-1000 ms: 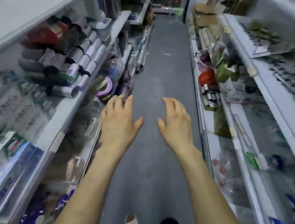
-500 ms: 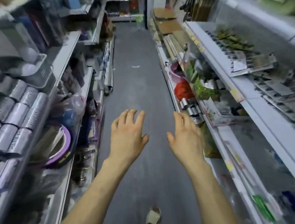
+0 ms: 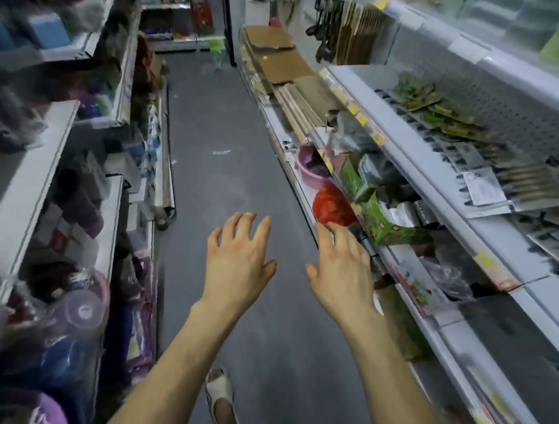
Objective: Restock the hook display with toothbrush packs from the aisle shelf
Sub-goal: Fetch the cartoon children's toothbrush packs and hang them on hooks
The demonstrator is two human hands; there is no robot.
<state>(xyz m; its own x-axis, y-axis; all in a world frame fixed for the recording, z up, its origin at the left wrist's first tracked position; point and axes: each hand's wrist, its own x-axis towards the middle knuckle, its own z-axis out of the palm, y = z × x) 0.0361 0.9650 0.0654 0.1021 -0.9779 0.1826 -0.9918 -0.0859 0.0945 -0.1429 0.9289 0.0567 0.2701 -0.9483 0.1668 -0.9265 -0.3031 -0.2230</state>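
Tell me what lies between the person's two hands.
Only bare grey aisle floor, seen in the head view; the left hand and right hand are apart and hold nothing.

One left hand [image 3: 237, 262], one right hand [image 3: 343, 273], one sandalled foot [image 3: 222, 394], one pink basin [image 3: 308, 164], one red basin [image 3: 334, 204]

Aisle floor [image 3: 227, 174]: plain dark grey, beneath both hands. Basin [image 3: 334, 204] just beyond the right hand [image 3: 343, 277]: red. Basin farther on [image 3: 310, 162]: pink. Cartons [image 3: 388, 220] right of that hand: green, printed. Price tags [image 3: 353, 109]: yellow. Cardboard [image 3: 279, 64] far ahead: brown. Sandal [image 3: 219, 391] below the left hand [image 3: 238, 265]: off-white.
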